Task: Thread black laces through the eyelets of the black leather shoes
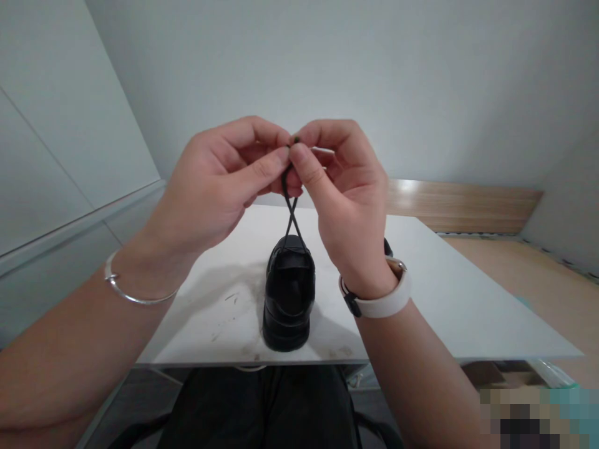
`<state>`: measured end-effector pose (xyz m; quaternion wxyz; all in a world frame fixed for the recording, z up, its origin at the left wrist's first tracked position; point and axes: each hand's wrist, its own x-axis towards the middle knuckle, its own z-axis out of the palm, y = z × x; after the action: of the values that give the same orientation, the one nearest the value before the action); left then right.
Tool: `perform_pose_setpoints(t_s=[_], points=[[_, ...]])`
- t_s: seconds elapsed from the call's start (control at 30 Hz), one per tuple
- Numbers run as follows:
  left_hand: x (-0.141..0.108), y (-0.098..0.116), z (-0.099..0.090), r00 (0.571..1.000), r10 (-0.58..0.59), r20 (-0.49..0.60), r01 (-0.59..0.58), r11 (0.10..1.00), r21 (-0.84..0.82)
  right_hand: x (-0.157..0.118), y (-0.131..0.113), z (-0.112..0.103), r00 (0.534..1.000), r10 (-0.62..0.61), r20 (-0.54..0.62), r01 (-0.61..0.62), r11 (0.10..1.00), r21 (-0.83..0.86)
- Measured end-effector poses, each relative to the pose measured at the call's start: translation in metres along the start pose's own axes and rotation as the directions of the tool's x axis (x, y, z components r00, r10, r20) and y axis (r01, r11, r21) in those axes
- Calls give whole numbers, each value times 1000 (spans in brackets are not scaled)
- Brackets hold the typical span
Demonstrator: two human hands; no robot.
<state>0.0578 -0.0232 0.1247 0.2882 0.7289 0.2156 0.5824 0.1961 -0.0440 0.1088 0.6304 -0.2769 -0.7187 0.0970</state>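
Observation:
A black shoe (289, 312) stands on the white table near its front edge, heel towards me. Dark shoelaces (292, 215) rise from its front part and cross once below my fingers. My left hand (229, 162) pinches a lace between thumb and fingers, high above the shoe. Right beside it, fingertips meeting, my right hand (344, 174) is closed on the lace as well. A short bit of lace shows between the two thumbs; the exact ends are hidden by the fingers.
The white table (449, 299) has dark smudges near the shoe. Behind my right wrist, a small part of a black object (388, 247) shows. A wooden panel (449, 202) runs along the wall at the back right. Boxes lie below the table at the right.

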Motion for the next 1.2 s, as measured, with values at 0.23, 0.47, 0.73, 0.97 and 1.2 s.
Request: perform_pose_setpoints(t_s=[0.23, 0.47, 0.73, 0.97, 1.2], points=[[-2, -12, -5, 995, 103, 7, -103, 994, -42, -4, 19, -1, 997, 66, 26, -70, 973, 218], [-4, -24, -18, 999, 50, -6, -50, 993, -103, -10, 30, -9, 989, 105, -103, -76, 966, 247], [-17, -76, -61, 955, -296, -9, 270, 882, -387, -51, 47, -54, 897, 429, -104, -314, 786, 533], [-40, -135, -98, 895, -400, -194, 316, 879, -356, -111, 89, -109, 711, 541, -448, -345, 825, 448], [-54, -147, -99, 926, -327, -189, 307, 943, -130, -126, 104, -111, 730, 501, -465, -386, 863, 325]])
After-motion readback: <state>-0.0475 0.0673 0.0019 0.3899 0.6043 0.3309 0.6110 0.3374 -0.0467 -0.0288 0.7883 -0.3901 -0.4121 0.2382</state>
